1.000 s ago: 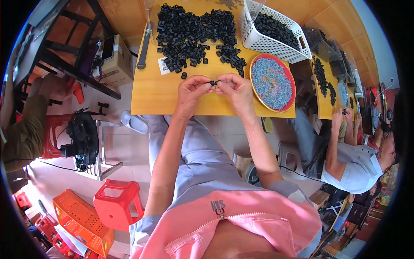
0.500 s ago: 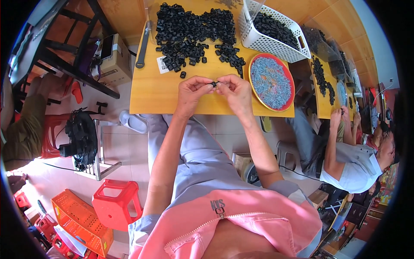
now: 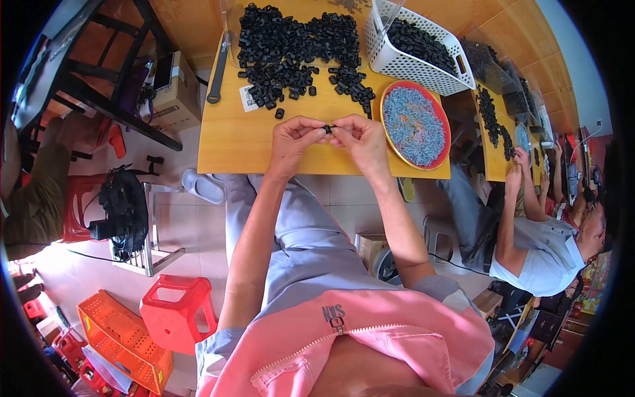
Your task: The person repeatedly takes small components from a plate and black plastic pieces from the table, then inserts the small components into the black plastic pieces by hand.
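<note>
Over the near part of the yellow table (image 3: pixel 245 149), my left hand (image 3: pixel 296 142) and my right hand (image 3: pixel 360 140) meet fingertip to fingertip. Between them they pinch one small black plastic part (image 3: pixel 328 129), mostly covered by the fingers. Beyond my hands spreads a heap of similar black parts (image 3: pixel 284 49), with a single loose one (image 3: pixel 280 114) lying close to my left hand. To the right of my right hand sits a round red plate (image 3: pixel 444 142) filled with tiny bluish, clear-looking pieces (image 3: pixel 413 122).
A white perforated basket (image 3: pixel 423 78) of black parts stands at the far right of the table. A dark strap-like strip (image 3: pixel 217 76) lies along the left edge. Red stool (image 3: pixel 175 314) and orange crate (image 3: pixel 122 337) are on the floor. A co-worker (image 3: pixel 529 245) sits at right.
My hands stay almost in place, still pinching the black part. At the right, the co-worker's one hand has moved up toward the parts on the other table.
</note>
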Motion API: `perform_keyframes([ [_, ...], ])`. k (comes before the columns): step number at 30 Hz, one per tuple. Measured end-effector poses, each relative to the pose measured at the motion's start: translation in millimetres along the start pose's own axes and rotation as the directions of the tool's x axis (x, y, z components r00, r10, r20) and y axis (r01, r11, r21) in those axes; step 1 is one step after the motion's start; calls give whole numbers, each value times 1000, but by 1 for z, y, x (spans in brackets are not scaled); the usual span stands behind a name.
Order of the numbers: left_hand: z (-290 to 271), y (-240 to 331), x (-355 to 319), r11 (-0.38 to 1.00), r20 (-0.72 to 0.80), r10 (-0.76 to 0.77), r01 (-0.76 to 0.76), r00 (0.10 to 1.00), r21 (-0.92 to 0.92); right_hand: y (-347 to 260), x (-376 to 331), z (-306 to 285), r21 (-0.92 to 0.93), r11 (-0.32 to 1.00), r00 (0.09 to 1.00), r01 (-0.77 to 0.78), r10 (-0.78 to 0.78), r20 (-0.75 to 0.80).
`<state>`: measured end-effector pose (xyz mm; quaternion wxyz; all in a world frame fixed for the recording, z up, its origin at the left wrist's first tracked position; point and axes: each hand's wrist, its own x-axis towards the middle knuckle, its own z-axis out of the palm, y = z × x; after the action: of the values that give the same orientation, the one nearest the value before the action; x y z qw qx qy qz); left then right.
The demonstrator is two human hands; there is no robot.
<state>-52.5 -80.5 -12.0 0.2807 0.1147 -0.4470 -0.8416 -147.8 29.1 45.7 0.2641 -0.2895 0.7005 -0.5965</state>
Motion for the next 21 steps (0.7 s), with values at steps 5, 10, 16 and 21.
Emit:
perform_keyframes([
  [5, -1, -1, 0, 1000, 21, 7, -7, 1000, 4, 2, -1, 2, -104, 994, 1000, 18, -20, -18],
  [10, -2, -5, 0, 998, 28, -8, 6, 1000, 60, 6, 1, 0, -212, 977, 1000, 29, -28, 8],
  [16, -1, -4, -1, 997, 30, -22, 20, 999, 75, 8, 8, -5, -132, 991, 996, -26, 37, 82],
  [21, 2, -3, 0, 995, 17, -15, 14, 1000, 99, 6, 8, -1, -212, 977, 999, 12, -1, 50],
])
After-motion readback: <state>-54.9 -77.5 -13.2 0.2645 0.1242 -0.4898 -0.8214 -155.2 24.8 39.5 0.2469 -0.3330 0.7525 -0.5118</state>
